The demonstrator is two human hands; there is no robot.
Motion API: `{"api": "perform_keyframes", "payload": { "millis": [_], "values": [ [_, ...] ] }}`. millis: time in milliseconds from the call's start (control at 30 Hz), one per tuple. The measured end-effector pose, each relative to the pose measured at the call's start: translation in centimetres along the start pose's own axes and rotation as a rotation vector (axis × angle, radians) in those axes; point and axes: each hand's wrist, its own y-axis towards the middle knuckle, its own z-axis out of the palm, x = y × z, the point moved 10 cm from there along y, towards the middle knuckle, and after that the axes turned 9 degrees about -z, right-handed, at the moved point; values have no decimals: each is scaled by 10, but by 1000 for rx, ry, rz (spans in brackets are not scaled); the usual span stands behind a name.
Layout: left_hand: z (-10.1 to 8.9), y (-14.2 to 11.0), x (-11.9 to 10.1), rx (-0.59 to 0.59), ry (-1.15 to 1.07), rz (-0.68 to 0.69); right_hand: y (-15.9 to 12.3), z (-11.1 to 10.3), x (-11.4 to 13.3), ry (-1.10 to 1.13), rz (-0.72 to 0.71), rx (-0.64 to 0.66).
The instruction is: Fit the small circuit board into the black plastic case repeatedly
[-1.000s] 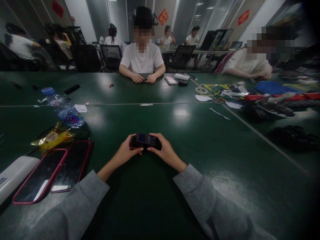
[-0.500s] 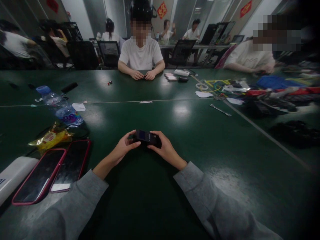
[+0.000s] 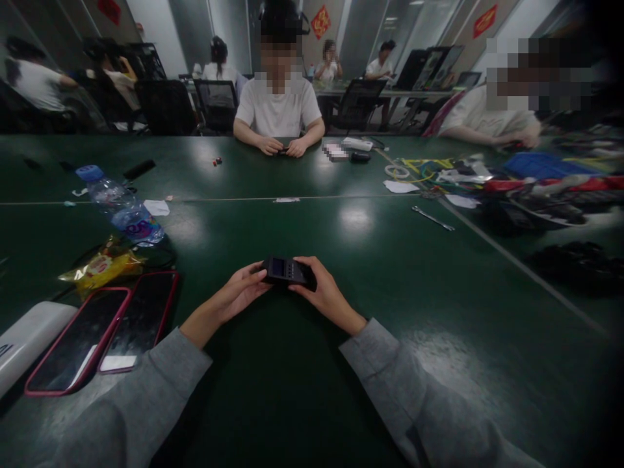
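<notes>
Between my hands, just over the green table (image 3: 292,390), is a small black handheld device (image 3: 285,272) with a little dark screen at its left and a row of small marks beside it. My left hand (image 3: 240,290) grips its left end, thumb on the near top edge and the other fingers behind and beneath. Its right end is held by my right hand (image 3: 319,286), thumb in front and index finger along the far edge. The device's underside is hidden.
Left of my arm lie two red-rimmed phones (image 3: 80,344), a white power bank (image 3: 34,341), a yellow snack packet (image 3: 102,266) and a plastic bottle (image 3: 121,208). A wrench (image 3: 433,218) and tangled cables (image 3: 424,170) lie to the right. A person (image 3: 277,107) sits opposite.
My left thumb has moved up onto the device's left edge and the left fingers have slid further under it. My right hand keeps its hold.
</notes>
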Motion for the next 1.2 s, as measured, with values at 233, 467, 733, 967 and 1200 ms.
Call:
{"api": "perform_keyframes", "payload": {
  "millis": [233,467,733,967,1200],
  "values": [
    [5,0,10,-17,-125,-63,1,2,6,-43,-43,25],
    [0,2,9,-59,-150,-55,2,3,7,-80,-73,22],
    [0,2,8,-63,-129,-35,3,4,8,-90,-96,26],
    [3,0,7,-48,-112,-48,3,4,9,-78,-103,30],
    [1,1,8,-50,-119,-45,3,4,10,-79,-98,31]
  ]
}}
